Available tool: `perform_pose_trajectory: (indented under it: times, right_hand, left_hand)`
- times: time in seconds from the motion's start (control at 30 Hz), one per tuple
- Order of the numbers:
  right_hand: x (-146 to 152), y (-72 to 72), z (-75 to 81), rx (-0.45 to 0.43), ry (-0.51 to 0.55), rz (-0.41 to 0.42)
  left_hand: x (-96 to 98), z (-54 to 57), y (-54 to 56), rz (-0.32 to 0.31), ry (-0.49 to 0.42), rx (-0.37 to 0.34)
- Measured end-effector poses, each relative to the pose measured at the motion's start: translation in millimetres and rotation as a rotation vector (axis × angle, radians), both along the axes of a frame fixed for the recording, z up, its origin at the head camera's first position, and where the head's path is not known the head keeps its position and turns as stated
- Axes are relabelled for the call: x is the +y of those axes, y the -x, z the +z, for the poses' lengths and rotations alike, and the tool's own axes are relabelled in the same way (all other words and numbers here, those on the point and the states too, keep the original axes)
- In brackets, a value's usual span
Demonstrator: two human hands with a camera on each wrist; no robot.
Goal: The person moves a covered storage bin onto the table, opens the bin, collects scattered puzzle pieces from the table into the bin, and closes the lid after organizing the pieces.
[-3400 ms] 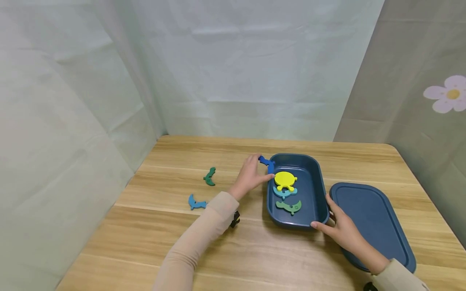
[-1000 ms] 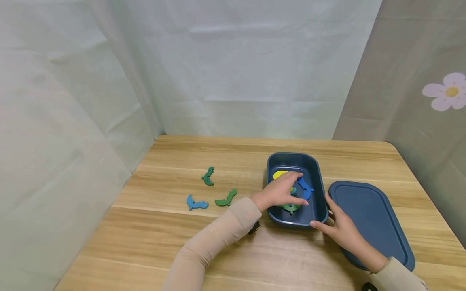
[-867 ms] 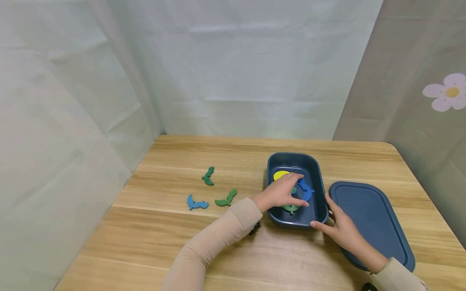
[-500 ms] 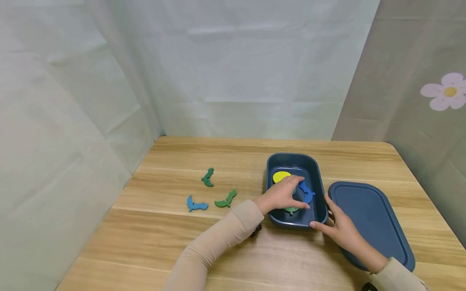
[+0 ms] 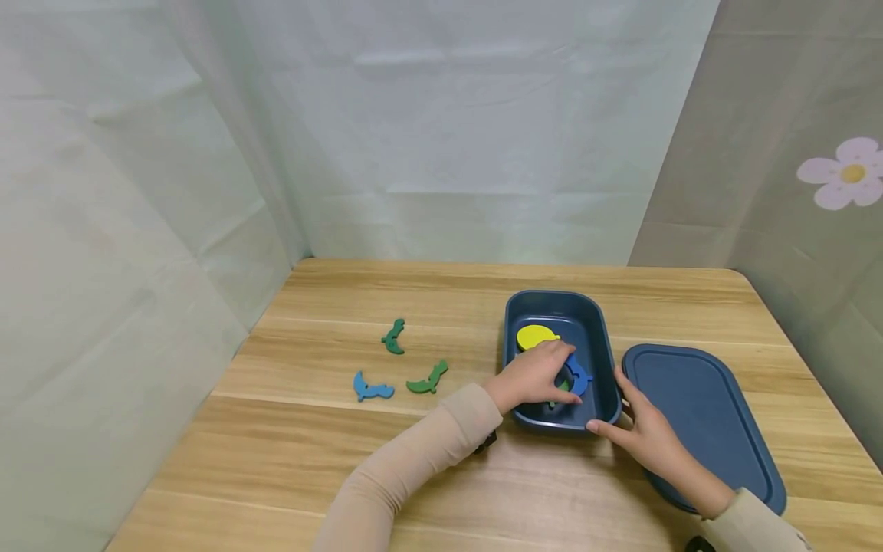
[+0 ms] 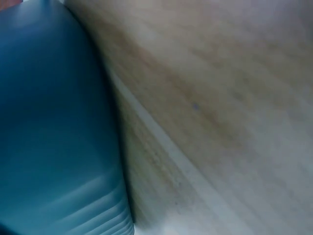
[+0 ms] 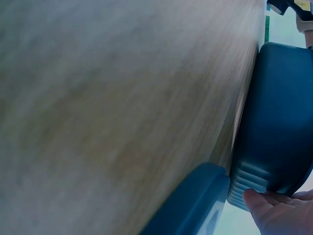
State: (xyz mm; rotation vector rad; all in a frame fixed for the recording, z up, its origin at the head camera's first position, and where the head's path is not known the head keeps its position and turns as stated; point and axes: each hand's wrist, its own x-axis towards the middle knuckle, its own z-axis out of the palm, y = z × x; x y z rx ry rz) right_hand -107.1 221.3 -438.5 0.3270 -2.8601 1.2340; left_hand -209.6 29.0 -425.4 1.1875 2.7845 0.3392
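My left hand [image 5: 534, 376] reaches into the dark blue box [image 5: 582, 313], pinching a flat blue animal-shaped toy piece [image 5: 581, 378] between thumb and fingertips. Under that hand a green piece [image 5: 562, 387] shows in part. A yellow rounded piece [image 5: 536, 336] lies behind it, its near end hidden. My right hand [image 5: 645, 433] grips the box's near right corner, thumb on the front rim and fingers along the outer side wall. In the right wrist view its fingers [image 7: 274, 205] press against the box wall [image 7: 279, 117]. The left wrist view has only the box's outside [image 6: 54, 127] and tabletop.
A matching blue lid [image 5: 704, 422] lies right of the box, partly under my right forearm. On the wooden table [image 5: 290, 452] to the left are a dark green curved piece [image 5: 394, 336], a light blue one [image 5: 373, 386] and a green one [image 5: 428, 377]. Pale cloth walls stand behind.
My left hand carried the blue piece from the box's far left rim down inside, then shifted it slightly toward me, uncovering more of the yellow piece. My right hand has stayed on the corner.
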Motion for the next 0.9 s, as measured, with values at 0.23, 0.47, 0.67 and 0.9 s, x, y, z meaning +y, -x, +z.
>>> perform_pose_trajectory:
  times: [0.23, 0.47, 0.67, 0.9]
  right_hand:
    - [0.1, 0.1, -0.7, -0.013, 0.004, 0.003]
    - [0.1, -0.2, -1.6, -0.043, 0.005, -0.002]
    - [0.7, 0.9, -1.2, -0.034, 0.007, 0.007]
    - [1.3, 2.4, 0.0, -0.014, 0.019, 0.02]
  left_hand:
    - [3.1, -2.7, -1.7, 0.008, 0.084, 0.021]
    - [5.9, -7.4, -2.3, -0.03, 0.165, 0.0]
    - [6.2, -8.3, -2.3, -0.041, 0.178, -0.001]
    - [5.8, -6.6, -1.8, -0.047, 0.182, -0.007]
